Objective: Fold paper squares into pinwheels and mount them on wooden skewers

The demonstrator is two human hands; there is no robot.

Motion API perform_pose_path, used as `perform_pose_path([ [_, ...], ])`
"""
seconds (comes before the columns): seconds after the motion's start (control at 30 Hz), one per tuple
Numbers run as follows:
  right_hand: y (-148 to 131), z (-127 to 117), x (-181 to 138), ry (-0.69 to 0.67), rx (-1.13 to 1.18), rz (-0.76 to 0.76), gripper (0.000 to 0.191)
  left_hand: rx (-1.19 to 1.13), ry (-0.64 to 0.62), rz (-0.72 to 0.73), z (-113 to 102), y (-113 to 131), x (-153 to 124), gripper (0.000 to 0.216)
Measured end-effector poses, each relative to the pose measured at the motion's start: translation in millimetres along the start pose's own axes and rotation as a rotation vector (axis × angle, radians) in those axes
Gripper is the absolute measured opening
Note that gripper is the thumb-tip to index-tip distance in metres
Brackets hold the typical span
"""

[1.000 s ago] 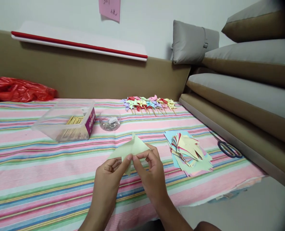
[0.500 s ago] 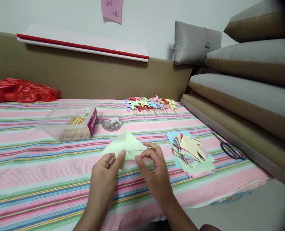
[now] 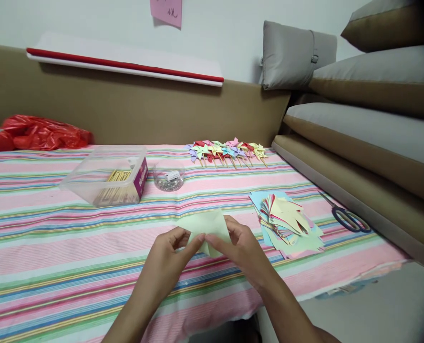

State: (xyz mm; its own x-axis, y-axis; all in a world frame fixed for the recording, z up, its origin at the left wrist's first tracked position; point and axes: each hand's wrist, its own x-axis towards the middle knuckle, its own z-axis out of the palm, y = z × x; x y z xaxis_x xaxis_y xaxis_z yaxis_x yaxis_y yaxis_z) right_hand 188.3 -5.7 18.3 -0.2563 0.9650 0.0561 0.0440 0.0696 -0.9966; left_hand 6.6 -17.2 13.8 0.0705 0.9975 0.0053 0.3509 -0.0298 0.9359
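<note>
Between both hands, above the striped cloth, is a pale green sheet of paper with slits and creases in it. My left hand pinches it from the left, thumb on the near face and fingers behind. From the right, my right hand grips the same paper, its thumb tip beside the left thumb near the paper's middle. The fingers behind the sheet are partly hidden. Closest to my right hand on the cloth is a stack of cut coloured papers.
Scissors lie right of the stack, by piled cushions. Finished paper pinwheels lie at the back. A clear plastic box with wooden sticks and a round tub of small metal pieces stand left. A red plastic bag lies far left.
The green paper has been turned and shifted right. My right hand has moved from its edge to grip it, and both thumbs now meet near the middle. The view has tilted down slightly.
</note>
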Motion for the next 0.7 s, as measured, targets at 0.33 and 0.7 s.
perform_pose_path([
  [0.33,-1.0,-3.7,-0.3,-0.027,-0.064,-0.038,0.015,0.004,0.031,0.038,1.1,0.3,0.1,0.049],
  [0.7,6.3,27.9,1.7,0.320,0.581,0.064,0.029,-0.649,-0.004,-0.139,24.3,11.7,-1.6,0.040],
])
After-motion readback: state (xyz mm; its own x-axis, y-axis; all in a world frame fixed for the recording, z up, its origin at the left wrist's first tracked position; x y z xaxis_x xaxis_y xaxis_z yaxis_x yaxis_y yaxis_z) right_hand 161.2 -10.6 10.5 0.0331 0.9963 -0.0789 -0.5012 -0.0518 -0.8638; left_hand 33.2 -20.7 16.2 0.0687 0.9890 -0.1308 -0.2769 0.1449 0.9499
